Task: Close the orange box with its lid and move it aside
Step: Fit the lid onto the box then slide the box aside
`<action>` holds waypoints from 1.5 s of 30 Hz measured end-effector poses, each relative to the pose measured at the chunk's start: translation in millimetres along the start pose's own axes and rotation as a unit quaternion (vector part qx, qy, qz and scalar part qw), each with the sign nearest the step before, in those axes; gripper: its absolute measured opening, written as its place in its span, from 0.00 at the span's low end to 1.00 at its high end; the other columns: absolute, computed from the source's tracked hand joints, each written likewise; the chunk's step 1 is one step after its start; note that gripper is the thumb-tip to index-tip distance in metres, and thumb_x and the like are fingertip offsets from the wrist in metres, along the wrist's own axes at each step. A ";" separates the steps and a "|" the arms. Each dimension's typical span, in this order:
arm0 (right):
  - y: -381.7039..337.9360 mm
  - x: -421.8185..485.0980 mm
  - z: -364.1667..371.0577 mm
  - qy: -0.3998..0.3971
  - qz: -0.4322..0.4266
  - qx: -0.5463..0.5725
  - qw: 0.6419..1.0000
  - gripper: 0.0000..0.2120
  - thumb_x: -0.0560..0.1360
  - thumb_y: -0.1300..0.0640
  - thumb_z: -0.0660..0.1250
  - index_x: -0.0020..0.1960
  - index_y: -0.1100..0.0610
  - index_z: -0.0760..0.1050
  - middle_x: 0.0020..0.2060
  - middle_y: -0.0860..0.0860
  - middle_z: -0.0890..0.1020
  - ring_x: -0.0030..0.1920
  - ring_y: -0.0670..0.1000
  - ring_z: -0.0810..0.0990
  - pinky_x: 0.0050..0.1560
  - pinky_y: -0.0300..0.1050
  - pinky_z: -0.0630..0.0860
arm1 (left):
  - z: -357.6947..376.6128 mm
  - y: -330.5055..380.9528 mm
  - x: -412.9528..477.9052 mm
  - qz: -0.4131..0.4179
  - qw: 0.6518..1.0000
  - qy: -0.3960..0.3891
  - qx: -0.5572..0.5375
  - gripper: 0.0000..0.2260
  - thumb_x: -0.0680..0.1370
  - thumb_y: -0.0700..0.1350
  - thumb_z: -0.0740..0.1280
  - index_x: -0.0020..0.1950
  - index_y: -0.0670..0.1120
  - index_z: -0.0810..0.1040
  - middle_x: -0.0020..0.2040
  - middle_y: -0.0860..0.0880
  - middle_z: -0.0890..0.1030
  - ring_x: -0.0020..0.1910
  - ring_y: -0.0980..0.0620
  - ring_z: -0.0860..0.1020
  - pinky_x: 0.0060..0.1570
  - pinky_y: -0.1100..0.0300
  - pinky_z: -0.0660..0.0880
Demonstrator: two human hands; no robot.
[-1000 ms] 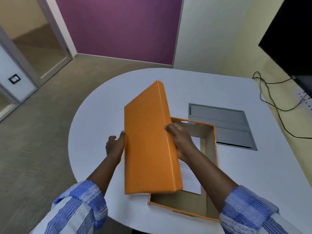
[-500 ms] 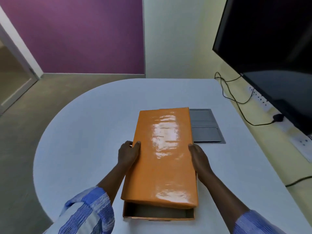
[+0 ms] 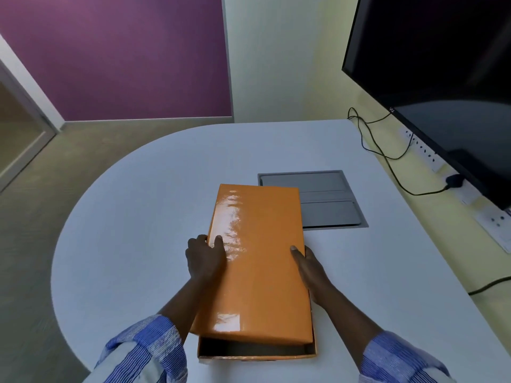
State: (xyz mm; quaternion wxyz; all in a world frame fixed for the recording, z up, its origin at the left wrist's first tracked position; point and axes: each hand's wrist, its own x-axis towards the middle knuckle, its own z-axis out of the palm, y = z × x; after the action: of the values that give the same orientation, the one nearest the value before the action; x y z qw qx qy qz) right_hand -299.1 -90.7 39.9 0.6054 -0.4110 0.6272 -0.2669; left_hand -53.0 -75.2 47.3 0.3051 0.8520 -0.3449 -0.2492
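A glossy orange lid (image 3: 257, 261) lies flat over the orange box (image 3: 257, 352) on the white table (image 3: 138, 217). The lid sits shifted away from me, so the box's near end shows open, with its brown inside visible. My left hand (image 3: 204, 258) grips the lid's left edge, thumb on top. On the opposite side, my right hand (image 3: 311, 268) holds the lid's right edge. The rest of the box is hidden under the lid.
A grey metal hatch (image 3: 331, 211) is set into the table just beyond the box on the right. A large black screen (image 3: 442, 78) hangs at the right with cables (image 3: 381, 153) and a socket strip (image 3: 492, 217) along the wall.
The lid went from tilted up on edge to lying flat over the box. Both hands shifted to its long sides, and my head turned right toward the screen.
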 end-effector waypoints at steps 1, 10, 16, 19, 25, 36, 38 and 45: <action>-1.9 1.6 2.1 0.000 0.000 -0.010 1.000 0.30 0.79 0.37 0.61 0.76 0.49 0.63 0.64 0.51 0.78 0.59 0.54 0.80 0.64 0.58 0.77 | -1.2 -4.7 1.1 -0.005 1.000 -0.007 -0.006 0.25 0.80 0.55 0.65 0.70 0.38 0.76 0.66 0.37 0.78 0.63 0.37 0.78 0.61 0.43 0.76; 1.5 13.2 -4.5 0.010 0.013 -0.055 0.998 0.29 0.79 0.37 0.62 0.75 0.50 0.66 0.64 0.51 0.79 0.59 0.54 0.80 0.63 0.57 0.77 | 7.0 -19.7 -2.1 -0.013 0.999 -0.039 0.001 0.27 0.79 0.56 0.66 0.71 0.39 0.74 0.67 0.40 0.78 0.63 0.39 0.79 0.60 0.46 0.77; -1.2 21.6 -2.1 0.023 0.020 -0.069 0.997 0.30 0.77 0.36 0.64 0.73 0.50 0.67 0.63 0.52 0.79 0.58 0.55 0.80 0.62 0.59 0.78 | 7.2 -17.8 9.2 -0.022 0.998 -0.063 0.012 0.28 0.77 0.58 0.67 0.68 0.40 0.72 0.65 0.40 0.78 0.61 0.39 0.80 0.58 0.46 0.78; -11.4 31.3 -1.1 0.031 0.016 -0.088 0.996 0.30 0.77 0.35 0.63 0.72 0.50 0.68 0.62 0.52 0.80 0.57 0.55 0.81 0.62 0.59 0.78 | 9.4 -9.4 26.7 -0.017 0.995 -0.095 0.016 0.30 0.78 0.60 0.66 0.70 0.39 0.71 0.67 0.39 0.78 0.62 0.39 0.79 0.60 0.46 0.78; -30.8 56.9 -1.5 0.033 0.052 -0.074 0.995 0.29 0.76 0.38 0.66 0.68 0.56 0.72 0.54 0.52 0.80 0.54 0.56 0.81 0.59 0.57 0.79 | 15.4 -0.2 55.3 -0.071 0.987 -0.146 0.012 0.35 0.76 0.63 0.67 0.73 0.39 0.69 0.68 0.39 0.77 0.64 0.37 0.78 0.63 0.42 0.77; -7.5 24.9 -13.7 0.008 0.060 -0.177 0.982 0.37 0.72 0.27 0.63 0.69 0.54 0.70 0.58 0.52 0.80 0.54 0.53 0.81 0.50 0.51 0.80 | -15.6 -23.2 12.1 -0.050 0.974 -0.218 0.041 0.36 0.76 0.66 0.67 0.74 0.42 0.68 0.69 0.41 0.77 0.62 0.39 0.79 0.59 0.44 0.80; 3.2 10.3 -15.9 -0.003 0.062 -0.203 0.977 0.41 0.70 0.25 0.62 0.72 0.52 0.68 0.61 0.52 0.80 0.54 0.52 0.81 0.45 0.48 0.79 | -23.5 -34.0 -3.3 -0.065 0.964 -0.249 0.063 0.36 0.77 0.68 0.64 0.73 0.42 0.68 0.67 0.41 0.77 0.60 0.40 0.80 0.56 0.44 0.81; 21.5 -27.7 -25.5 -0.081 0.098 -0.202 0.971 0.47 0.63 0.24 0.68 0.74 0.48 0.64 0.60 0.49 0.79 0.53 0.51 0.82 0.41 0.48 0.80 | -33.0 -50.6 -37.9 -0.119 0.948 -0.290 0.051 0.41 0.74 0.73 0.61 0.76 0.44 0.65 0.69 0.41 0.77 0.62 0.36 0.80 0.52 0.41 0.80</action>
State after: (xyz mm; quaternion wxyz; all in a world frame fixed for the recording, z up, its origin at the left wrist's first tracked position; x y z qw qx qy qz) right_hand -330.2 -60.4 40.1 0.5822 -0.4812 0.6541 -0.0398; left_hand -34.2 -6.5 43.1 0.1164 0.7922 -0.3269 -0.5020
